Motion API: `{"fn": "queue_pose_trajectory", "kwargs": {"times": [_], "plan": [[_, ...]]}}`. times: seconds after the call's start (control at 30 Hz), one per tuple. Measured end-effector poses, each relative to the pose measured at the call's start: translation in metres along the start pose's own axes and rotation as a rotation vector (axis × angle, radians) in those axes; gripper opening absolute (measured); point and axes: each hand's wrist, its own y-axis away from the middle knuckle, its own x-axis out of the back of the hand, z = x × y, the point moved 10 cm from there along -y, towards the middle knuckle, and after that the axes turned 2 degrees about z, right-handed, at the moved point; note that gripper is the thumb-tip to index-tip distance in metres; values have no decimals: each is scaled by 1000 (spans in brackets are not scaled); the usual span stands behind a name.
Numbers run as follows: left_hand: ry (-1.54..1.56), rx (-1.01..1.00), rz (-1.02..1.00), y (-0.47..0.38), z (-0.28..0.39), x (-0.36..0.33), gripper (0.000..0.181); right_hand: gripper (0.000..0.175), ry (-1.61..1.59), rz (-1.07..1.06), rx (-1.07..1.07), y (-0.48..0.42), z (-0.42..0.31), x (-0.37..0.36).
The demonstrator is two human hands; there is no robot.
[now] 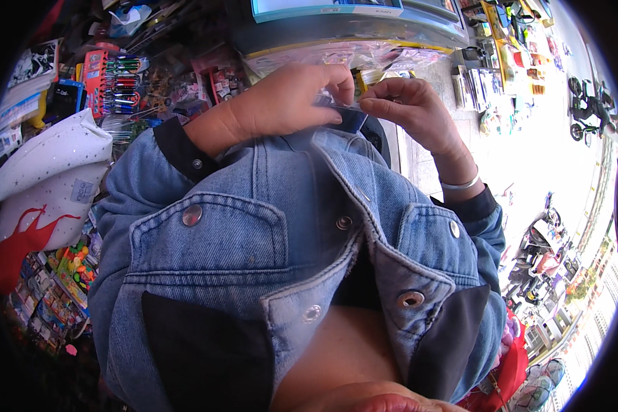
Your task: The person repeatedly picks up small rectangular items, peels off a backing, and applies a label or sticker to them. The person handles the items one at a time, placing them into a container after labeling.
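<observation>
In front of my denim jacket (226, 237), both hands meet near waist height, over a dark blue patch. My left hand (293, 98) is curled, its thumb and fingers around a small clear plastic piece (351, 107). Thumb and forefinger of my right hand (412, 105) pinch together at that piece's right edge. The fingers hide most of it, so its exact kind cannot be told. Just beyond the hands, clear plastic packaging (309, 56) hangs along the front of a dark counter (360, 31). On the counter lies an open light-blue box (327, 11).
A red rack of coloured pens (116, 85) and stacked books (23, 103) stand at my left. Nearer is a white star-printed bag (51, 175), above packed small toys (77, 265). Display racks (515, 56) line the right, beside tiled pavement (425, 159). Motorbikes (546, 247) stand farther out.
</observation>
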Motion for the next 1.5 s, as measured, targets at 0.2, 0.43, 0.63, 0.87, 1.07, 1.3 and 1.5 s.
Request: {"fn": "queue_pose_trajectory", "kwargs": {"times": [0.2,0.43,0.63,0.87,1.07,1.3,1.5], "plan": [[14,4,-3,2,-2,-1,18,21,43,-90,-56,-2,5,-5],[22,-3,-10,3,-1,-2,18,23,128,-88,-73,-2,3,-2],[-19,-15,7,5,0,0,19,24,73,-16,-11,-1,0,1],[4,2,-6,4,-4,-1,19,25,129,-58,-46,0,7,0],[16,-14,2,3,-4,0,18,25,44,-45,24,-2,0,0],[32,-23,13,3,-4,1,19,27,-18,-128,-15,-4,-1,-5],[9,-31,12,5,-4,1,19,28,-4,-179,28,-9,-2,-8]]}}
